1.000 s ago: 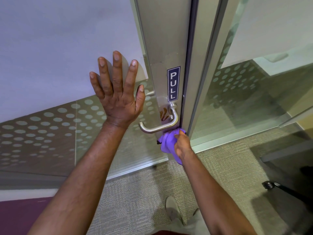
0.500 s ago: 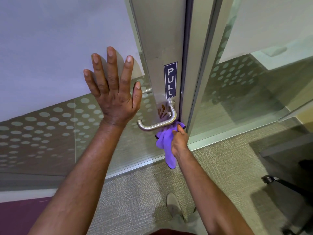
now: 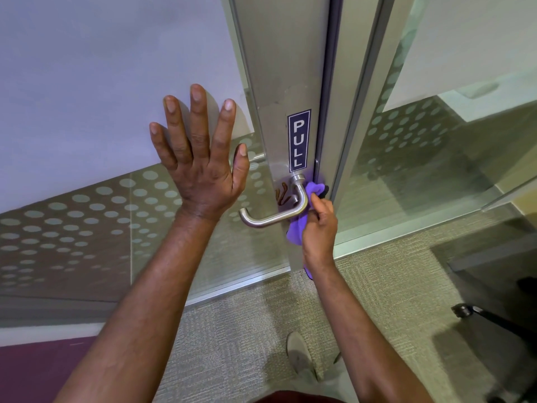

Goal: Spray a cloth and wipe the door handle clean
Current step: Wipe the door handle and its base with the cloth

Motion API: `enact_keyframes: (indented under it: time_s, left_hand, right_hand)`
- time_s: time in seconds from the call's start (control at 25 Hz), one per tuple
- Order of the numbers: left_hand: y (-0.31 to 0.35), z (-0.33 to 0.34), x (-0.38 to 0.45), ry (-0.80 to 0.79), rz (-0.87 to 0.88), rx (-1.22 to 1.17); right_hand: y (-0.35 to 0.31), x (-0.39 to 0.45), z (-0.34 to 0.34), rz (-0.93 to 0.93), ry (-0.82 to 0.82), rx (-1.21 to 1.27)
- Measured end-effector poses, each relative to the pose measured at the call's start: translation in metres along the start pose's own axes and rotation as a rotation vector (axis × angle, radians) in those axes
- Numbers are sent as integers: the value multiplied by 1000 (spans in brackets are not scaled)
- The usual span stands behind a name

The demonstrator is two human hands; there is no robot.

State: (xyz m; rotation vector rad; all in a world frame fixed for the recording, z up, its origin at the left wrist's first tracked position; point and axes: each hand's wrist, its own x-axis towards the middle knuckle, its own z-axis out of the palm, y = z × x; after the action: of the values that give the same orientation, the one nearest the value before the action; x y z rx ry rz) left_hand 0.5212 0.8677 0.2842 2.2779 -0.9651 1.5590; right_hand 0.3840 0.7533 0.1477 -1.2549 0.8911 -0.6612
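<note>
A brushed-metal lever door handle [image 3: 273,218] juts from the metal door stile, just below a blue PULL sign [image 3: 299,140]. My right hand [image 3: 319,228] grips a purple cloth [image 3: 297,228] and presses it against the right bend of the handle, near its pivot. Part of the cloth bunches above my fingers and a tail hangs below my wrist. My left hand [image 3: 200,158] lies flat with fingers spread on the frosted glass door panel, left of the handle. Brown smears [image 3: 281,194] mark the stile behind the handle.
The glass door [image 3: 116,112] has frosted film and a dotted band. A fixed glass panel [image 3: 436,141] stands to the right of the frame. Grey-green carpet covers the floor, with my shoe [image 3: 299,354] below. A dark chair base [image 3: 479,315] sits at the lower right.
My right hand has risen with the cloth, from under the handle's right end up beside its bend and pivot. My left hand stays flat on the glass.
</note>
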Motion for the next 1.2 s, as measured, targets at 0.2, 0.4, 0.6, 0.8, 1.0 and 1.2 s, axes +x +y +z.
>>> enact_keyframes:
  time_s: [0.2,0.4,0.6,0.8,1.0,1.2]
  left_hand:
    - [0,1,0,15,-24,-4]
    - [1,1,0,14,-27,-7]
    - [2,1,-1,5,-13,12]
    - [2,0,0,-5,-17,25]
    - [1,-1,1,-5,-23,10]
    - [1,-1,0,0,-26,-5]
  right_hand:
    - [-13,1,-9,-182,-72,-32]
    - [13,-4,-12,-270,-173,-239]
    - [54,1,-15,-251,-215,-441]
    - [63,-2,-15,-140,-260,-358]
    - [78,-14,-23,95,-156,-201]
    - [88,-38,-18,332,107,90]
